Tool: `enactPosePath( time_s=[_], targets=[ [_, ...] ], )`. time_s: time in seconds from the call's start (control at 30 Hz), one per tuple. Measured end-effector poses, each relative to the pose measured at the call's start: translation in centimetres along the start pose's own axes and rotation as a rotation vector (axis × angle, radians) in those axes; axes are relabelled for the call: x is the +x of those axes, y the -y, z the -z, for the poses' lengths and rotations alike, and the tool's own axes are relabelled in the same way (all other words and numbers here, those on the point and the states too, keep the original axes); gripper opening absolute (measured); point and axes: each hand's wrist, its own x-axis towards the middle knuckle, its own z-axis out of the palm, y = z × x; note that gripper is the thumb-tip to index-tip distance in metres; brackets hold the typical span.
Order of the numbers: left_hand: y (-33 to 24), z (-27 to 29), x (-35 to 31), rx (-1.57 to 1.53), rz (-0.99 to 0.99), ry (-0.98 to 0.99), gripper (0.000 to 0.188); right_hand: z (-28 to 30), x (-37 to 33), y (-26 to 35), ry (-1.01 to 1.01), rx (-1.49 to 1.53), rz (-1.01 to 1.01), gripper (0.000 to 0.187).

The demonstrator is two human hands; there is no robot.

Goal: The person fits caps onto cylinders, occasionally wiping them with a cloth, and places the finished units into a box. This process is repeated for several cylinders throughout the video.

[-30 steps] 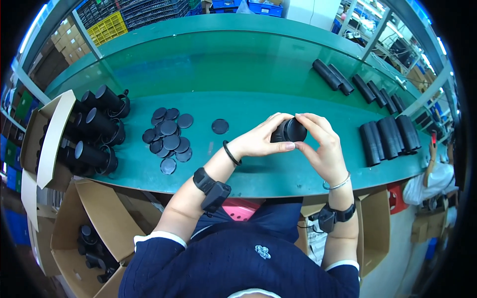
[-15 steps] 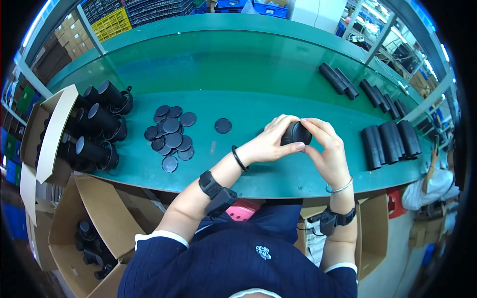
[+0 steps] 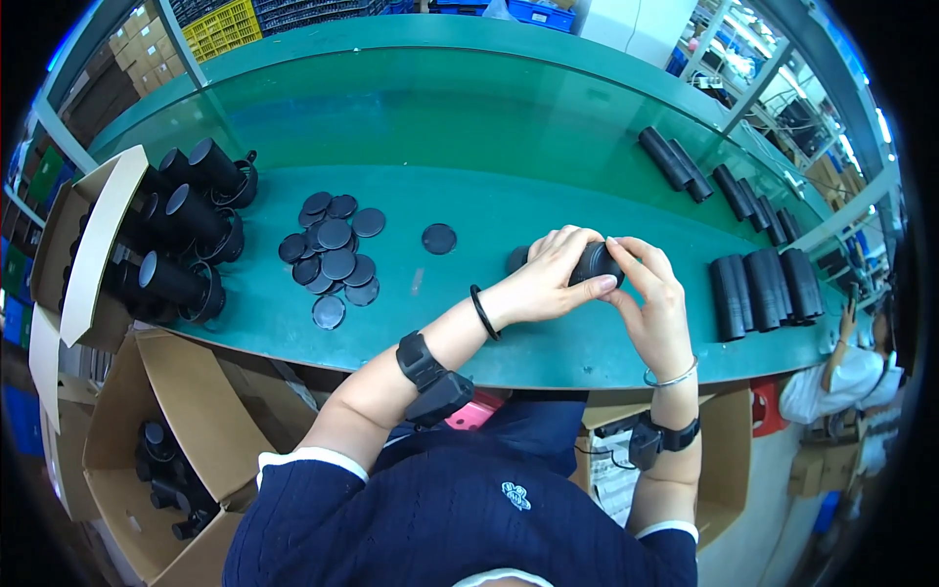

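Both my hands are closed around a black ribbed cylinder [image 3: 594, 262] above the green table, right of centre. My left hand [image 3: 556, 274] wraps its left side, thumb along the near edge. On its right end rest the bent fingers and thumb of my right hand [image 3: 650, 303]. A dark rounded piece [image 3: 516, 259] shows past my left hand; I cannot tell whether it belongs to the cylinder. Left of my hands lies a single black disc cap [image 3: 439, 239], and further left a loose pile of black disc caps [image 3: 335, 234].
Black tubes [image 3: 768, 291] stand in a row at the right; more tubes [image 3: 675, 164] lie behind. Black cups [image 3: 191, 215] crowd the left edge beside an open carton [image 3: 106, 249]. A carton [image 3: 196, 421] with black parts sits below. A person [image 3: 831, 377] is at far right.
The view has shifted slightly. My hands still grip the cylinder, its ribbed end turned a little, and more of the dark piece shows behind my left hand.
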Motion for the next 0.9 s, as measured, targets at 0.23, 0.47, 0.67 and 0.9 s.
enactPosePath(
  time_s=[0.23,0.47,0.67,0.9],
  targets=[
    [-0.1,0.3,-0.4,0.008,-0.008,0.011,0.053,0.5,0.2,1.2,0.074,-0.087,-0.023,0.048],
    [0.0,0.2,-0.3,-0.010,-0.029,0.010,0.053,0.1,-0.2,0.5,0.029,-0.013,0.012,0.050],
    [-0.2,0.2,-0.5,0.028,-0.032,0.011,0.052,0.4,0.2,1.5,0.085,-0.097,-0.003,0.049],
    [-0.6,0.1,0.8,-0.070,-0.095,0.045,0.047,0.5,-0.4,-0.3,0.004,0.045,0.010,0.049]
  ],
)
